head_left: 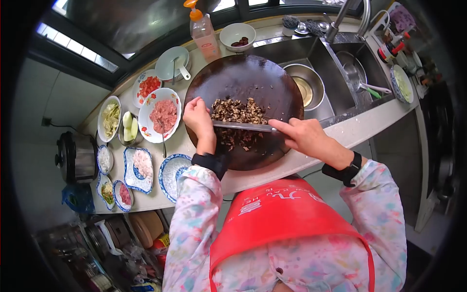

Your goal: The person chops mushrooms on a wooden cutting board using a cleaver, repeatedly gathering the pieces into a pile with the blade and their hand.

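Note:
A kitchen knife (243,126) lies crosswise over a dark round chopping board (243,78), its blade seen nearly edge-on. My right hand (302,137) is wrapped round its handle, the index finger stretched along toward the blade. At the other end of the blade, my left hand (198,120) is closed with curled fingers, gripping it there; the exact contact is partly hidden. Chopped brown pieces (238,111), which look like mushroom, are heaped just beyond the blade. More bits are scattered on the near side of it.
Left of the board stand a bowl of minced meat (163,114) with a spoon, a bowl of diced red pieces (148,86) and several small dishes. A soap bottle (203,36) and a white bowl (237,37) are behind. To the right is a double sink (311,53) holding metal pans.

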`<state>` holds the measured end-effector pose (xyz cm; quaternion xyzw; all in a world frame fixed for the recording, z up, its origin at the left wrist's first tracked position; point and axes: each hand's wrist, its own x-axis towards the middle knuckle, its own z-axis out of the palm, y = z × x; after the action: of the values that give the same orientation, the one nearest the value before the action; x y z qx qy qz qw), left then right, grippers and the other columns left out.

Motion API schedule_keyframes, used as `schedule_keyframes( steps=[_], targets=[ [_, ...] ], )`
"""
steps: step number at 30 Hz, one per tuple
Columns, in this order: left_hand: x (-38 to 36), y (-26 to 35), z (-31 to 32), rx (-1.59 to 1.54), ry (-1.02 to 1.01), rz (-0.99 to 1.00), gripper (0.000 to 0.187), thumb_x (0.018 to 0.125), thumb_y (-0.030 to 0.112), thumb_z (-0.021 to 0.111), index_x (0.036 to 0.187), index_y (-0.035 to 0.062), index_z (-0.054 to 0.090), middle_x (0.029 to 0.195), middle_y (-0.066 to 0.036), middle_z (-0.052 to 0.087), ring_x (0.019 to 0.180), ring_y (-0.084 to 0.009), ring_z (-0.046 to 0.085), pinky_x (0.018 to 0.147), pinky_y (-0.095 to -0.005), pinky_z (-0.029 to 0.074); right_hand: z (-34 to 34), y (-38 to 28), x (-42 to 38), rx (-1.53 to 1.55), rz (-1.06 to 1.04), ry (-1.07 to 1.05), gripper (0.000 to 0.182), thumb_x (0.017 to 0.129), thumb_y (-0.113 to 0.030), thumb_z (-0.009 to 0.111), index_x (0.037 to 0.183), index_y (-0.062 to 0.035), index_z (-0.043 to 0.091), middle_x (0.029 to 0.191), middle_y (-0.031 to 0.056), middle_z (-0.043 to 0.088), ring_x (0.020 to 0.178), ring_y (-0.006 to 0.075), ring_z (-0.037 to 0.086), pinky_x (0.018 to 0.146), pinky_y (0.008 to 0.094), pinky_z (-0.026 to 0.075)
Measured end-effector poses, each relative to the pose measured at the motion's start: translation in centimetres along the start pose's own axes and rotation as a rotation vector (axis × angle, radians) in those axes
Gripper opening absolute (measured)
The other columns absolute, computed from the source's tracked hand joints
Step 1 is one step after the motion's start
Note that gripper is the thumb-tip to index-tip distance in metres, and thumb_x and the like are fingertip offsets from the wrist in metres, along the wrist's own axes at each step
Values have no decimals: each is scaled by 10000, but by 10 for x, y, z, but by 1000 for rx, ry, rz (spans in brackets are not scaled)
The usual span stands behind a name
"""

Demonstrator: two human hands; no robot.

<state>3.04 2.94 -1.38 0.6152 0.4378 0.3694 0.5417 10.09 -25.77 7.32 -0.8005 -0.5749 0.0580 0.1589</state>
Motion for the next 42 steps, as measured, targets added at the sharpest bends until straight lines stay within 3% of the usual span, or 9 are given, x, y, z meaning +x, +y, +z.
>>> schedule_keyframes(
  steps=[2,8,14,24,28,30,36,40,42],
  targets=[
    [-14,12,10,101,49,201,215,796,114,589,950,-25,645,647,-42,615,552,-94,534,522,-239,428,30,24,-15,136,13,78,586,686,-123,659,1248,-187,504,745,92,579,646,290,605,554,378,498],
    [6,32,-18,-107,-168,-153,168,814,105,588,935,-3,629,626,-12,559,438,-64,423,409,-211,317,-18,-19,1,9,25,34,565,708,-183,655,1253,-198,504,703,89,567,592,273,597,501,378,473],
    [-22,16,-6,-72,-105,49,192,841,116,570,956,-30,616,654,-29,575,487,-66,464,454,-210,357,38,8,-26,16,36,110,609,663,-190,695,1237,-204,489,682,81,579,570,258,605,493,368,482],
    [37,4,10,-68,-175,-114,120,833,117,601,891,12,611,603,-8,545,443,-51,420,402,-192,298,-3,3,23,-131,36,154,604,654,-201,728,1209,-199,491,699,69,561,585,241,604,505,370,477],
    [17,1,22,-93,-37,193,158,823,128,615,916,0,623,591,-8,535,429,-63,429,377,-206,296,42,12,2,-31,146,45,588,655,-176,711,1202,-191,498,687,94,587,611,284,616,538,385,492],
    [21,8,15,-35,-89,100,178,829,103,587,934,-38,615,678,-44,586,546,-75,499,508,-192,378,43,21,4,-24,140,101,512,689,-179,658,1172,-166,488,691,105,620,618,294,631,544,420,500],
    [24,9,0,0,-181,-212,157,825,108,588,935,-1,616,588,-20,547,413,-63,411,368,-193,276,-6,-6,21,-28,145,-69,362,683,-184,653,1009,-141,502,664,117,622,624,306,636,535,426,496],
    [18,8,21,9,-147,164,152,818,107,600,911,-10,624,586,-30,545,390,-66,393,359,-202,273,32,13,0,63,207,40,517,663,-167,671,1156,-144,517,703,136,613,648,315,625,551,428,496],
    [25,20,16,64,-185,85,117,812,101,603,868,1,627,584,-22,545,405,-63,409,372,-201,288,24,18,6,21,206,-22,516,666,-177,674,1158,-148,517,700,134,611,649,311,627,546,419,494]
  ],
)
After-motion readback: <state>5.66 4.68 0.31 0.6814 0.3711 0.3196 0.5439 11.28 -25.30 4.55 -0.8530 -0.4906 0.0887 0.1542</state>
